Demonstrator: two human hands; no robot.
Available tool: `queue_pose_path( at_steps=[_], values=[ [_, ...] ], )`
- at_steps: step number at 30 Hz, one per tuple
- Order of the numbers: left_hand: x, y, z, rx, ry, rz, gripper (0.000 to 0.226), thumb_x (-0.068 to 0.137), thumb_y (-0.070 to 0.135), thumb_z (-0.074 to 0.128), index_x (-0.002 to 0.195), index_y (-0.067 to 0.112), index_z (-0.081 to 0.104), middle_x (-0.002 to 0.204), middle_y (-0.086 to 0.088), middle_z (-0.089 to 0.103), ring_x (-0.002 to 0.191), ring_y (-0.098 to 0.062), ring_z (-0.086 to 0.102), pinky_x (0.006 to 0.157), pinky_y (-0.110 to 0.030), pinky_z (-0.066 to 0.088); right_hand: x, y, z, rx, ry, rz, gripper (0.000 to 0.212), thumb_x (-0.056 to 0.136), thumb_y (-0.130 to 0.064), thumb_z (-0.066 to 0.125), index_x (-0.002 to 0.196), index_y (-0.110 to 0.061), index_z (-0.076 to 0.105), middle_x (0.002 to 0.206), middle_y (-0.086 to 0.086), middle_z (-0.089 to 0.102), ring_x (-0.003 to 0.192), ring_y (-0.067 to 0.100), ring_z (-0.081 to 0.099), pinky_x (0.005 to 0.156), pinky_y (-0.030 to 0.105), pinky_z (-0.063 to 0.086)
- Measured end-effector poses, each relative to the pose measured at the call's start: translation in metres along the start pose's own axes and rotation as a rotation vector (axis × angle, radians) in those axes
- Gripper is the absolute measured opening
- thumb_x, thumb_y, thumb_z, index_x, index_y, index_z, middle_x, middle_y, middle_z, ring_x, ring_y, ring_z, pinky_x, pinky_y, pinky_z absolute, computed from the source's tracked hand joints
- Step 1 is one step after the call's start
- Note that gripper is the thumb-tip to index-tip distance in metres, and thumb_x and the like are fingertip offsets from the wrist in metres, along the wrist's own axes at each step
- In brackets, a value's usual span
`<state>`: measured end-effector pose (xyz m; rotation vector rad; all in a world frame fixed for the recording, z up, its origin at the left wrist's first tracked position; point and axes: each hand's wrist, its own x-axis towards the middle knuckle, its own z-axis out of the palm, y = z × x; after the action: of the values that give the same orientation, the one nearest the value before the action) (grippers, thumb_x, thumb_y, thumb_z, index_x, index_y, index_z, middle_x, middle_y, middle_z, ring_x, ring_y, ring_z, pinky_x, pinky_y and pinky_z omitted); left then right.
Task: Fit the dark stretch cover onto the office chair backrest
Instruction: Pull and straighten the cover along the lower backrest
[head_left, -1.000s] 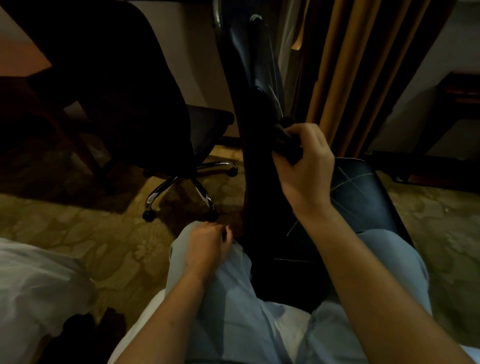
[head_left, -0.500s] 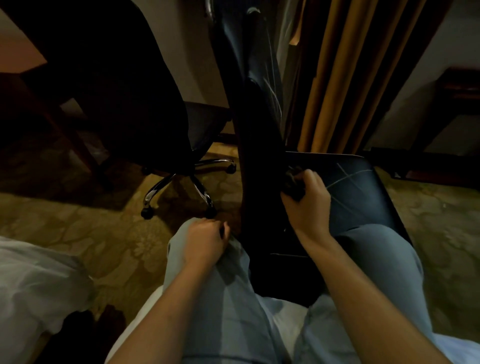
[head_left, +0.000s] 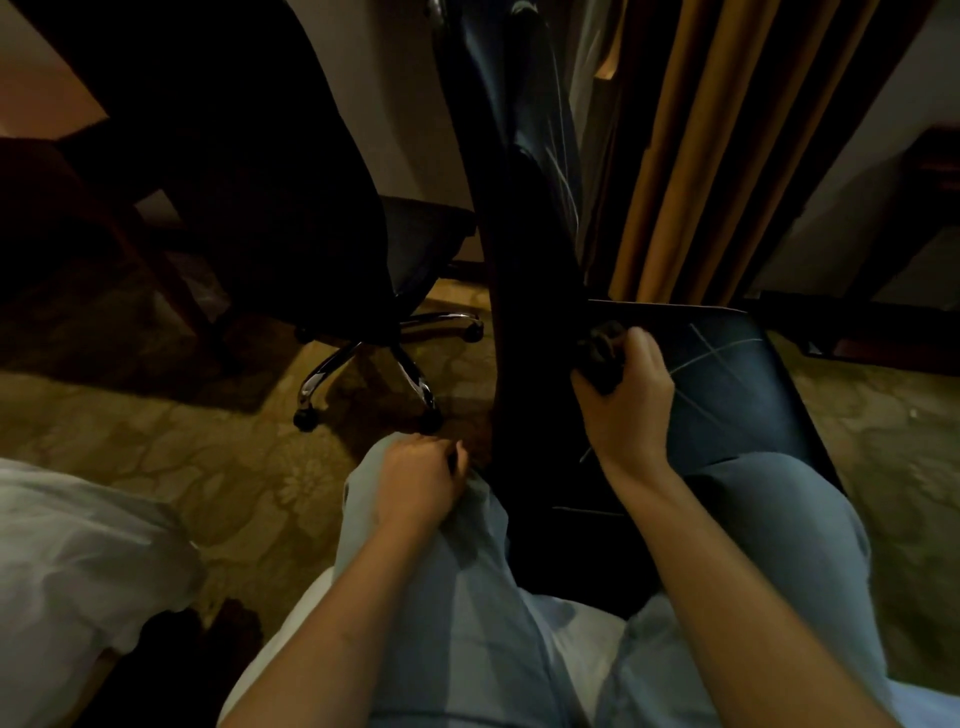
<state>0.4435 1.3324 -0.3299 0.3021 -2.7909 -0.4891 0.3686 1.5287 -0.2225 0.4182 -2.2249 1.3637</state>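
Note:
The office chair stands right in front of me, its backrest (head_left: 519, 234) seen edge-on and wrapped in the dark stretch cover (head_left: 535, 156) with thin pale lines. The seat (head_left: 727, 395) has the same dark fabric. My right hand (head_left: 623, 405) grips a bunched fold of the cover (head_left: 602, 353) low on the backrest, just above the seat. My left hand (head_left: 415, 478) sits on my left knee with its fingers curled, pinching a dark sliver of fabric near the backrest's lower left edge.
A second black office chair (head_left: 260, 208) with a chrome wheeled base (head_left: 363, 364) stands to the left. Ochre curtains (head_left: 701, 156) hang behind on the right. White bedding (head_left: 78, 545) lies at the lower left. Patterned carpet (head_left: 182, 441) covers the floor.
My right hand has come down the backrest from about mid-height to seat level, drawing the bunched fold of the cover with it. My left hand has stayed at the knee.

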Motion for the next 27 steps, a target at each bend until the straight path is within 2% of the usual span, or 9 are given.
queue_pose_path(
  at_steps=[3, 8, 12, 14, 18, 24, 27],
  values=[
    [-0.001, 0.000, 0.001, 0.003, 0.002, 0.019, 0.033, 0.093, 0.029, 0.051, 0.063, 0.023, 0.062, 0.067, 0.003, 0.064, 0.065, -0.014, 0.052, 0.070, -0.034, 0.046, -0.005, 0.007, -0.003, -0.042, -0.034, 0.034, 0.037, 0.073, -0.004, 0.073, 0.076, -0.019, 0.040, 0.083, -0.004, 0.047, 0.064, 0.002, 0.039, 0.062, 0.004, 0.034],
    [-0.002, 0.001, 0.000, -0.020, 0.003, 0.016, 0.030, 0.095, 0.028, 0.051, 0.070, 0.023, 0.067, 0.074, 0.006, 0.066, 0.070, -0.012, 0.055, 0.075, -0.031, 0.043, 0.012, -0.020, -0.008, -0.023, 0.068, -0.137, 0.022, 0.074, 0.000, 0.070, 0.080, -0.013, 0.054, 0.084, -0.004, 0.052, 0.074, 0.001, 0.045, 0.067, 0.006, 0.038],
    [-0.002, 0.002, -0.001, -0.045, 0.027, 0.031, 0.034, 0.093, 0.026, 0.053, 0.059, 0.028, 0.056, 0.064, 0.009, 0.060, 0.061, -0.008, 0.048, 0.072, -0.031, 0.045, 0.023, -0.032, -0.005, -0.072, 0.085, -0.239, 0.018, 0.073, 0.009, 0.062, 0.085, -0.004, 0.063, 0.087, 0.006, 0.059, 0.081, 0.019, 0.059, 0.068, 0.024, 0.050],
    [0.000, 0.001, -0.001, -0.044, 0.011, 0.025, 0.034, 0.094, 0.027, 0.052, 0.060, 0.029, 0.056, 0.066, 0.008, 0.062, 0.063, -0.008, 0.049, 0.074, -0.030, 0.043, 0.021, -0.028, -0.003, -0.044, 0.097, -0.228, 0.018, 0.074, 0.008, 0.064, 0.088, -0.004, 0.064, 0.090, 0.004, 0.060, 0.083, 0.015, 0.058, 0.072, 0.021, 0.050],
    [0.002, -0.003, 0.002, -0.043, -0.009, 0.000, 0.031, 0.094, 0.029, 0.050, 0.067, 0.026, 0.065, 0.074, 0.007, 0.066, 0.072, -0.013, 0.056, 0.076, -0.032, 0.045, 0.008, -0.010, -0.001, -0.009, 0.072, -0.174, 0.019, 0.074, 0.006, 0.071, 0.090, -0.003, 0.063, 0.093, -0.004, 0.053, 0.084, 0.003, 0.051, 0.076, 0.005, 0.042],
    [-0.001, 0.001, -0.001, -0.026, -0.029, 0.008, 0.030, 0.095, 0.030, 0.048, 0.071, 0.026, 0.065, 0.075, 0.007, 0.064, 0.071, -0.009, 0.051, 0.079, -0.034, 0.045, -0.010, 0.010, -0.006, -0.074, -0.049, -0.059, 0.020, 0.073, 0.006, 0.071, 0.089, -0.004, 0.064, 0.090, -0.005, 0.053, 0.079, 0.011, 0.054, 0.072, 0.003, 0.039],
    [-0.003, 0.003, -0.003, -0.049, 0.010, 0.018, 0.028, 0.094, 0.025, 0.054, 0.069, 0.023, 0.067, 0.073, 0.006, 0.065, 0.070, -0.012, 0.055, 0.077, -0.034, 0.046, -0.005, -0.002, -0.013, -0.058, 0.006, -0.109, 0.017, 0.074, 0.005, 0.072, 0.088, -0.003, 0.065, 0.089, -0.002, 0.057, 0.080, 0.005, 0.054, 0.073, 0.002, 0.039]
  ],
)
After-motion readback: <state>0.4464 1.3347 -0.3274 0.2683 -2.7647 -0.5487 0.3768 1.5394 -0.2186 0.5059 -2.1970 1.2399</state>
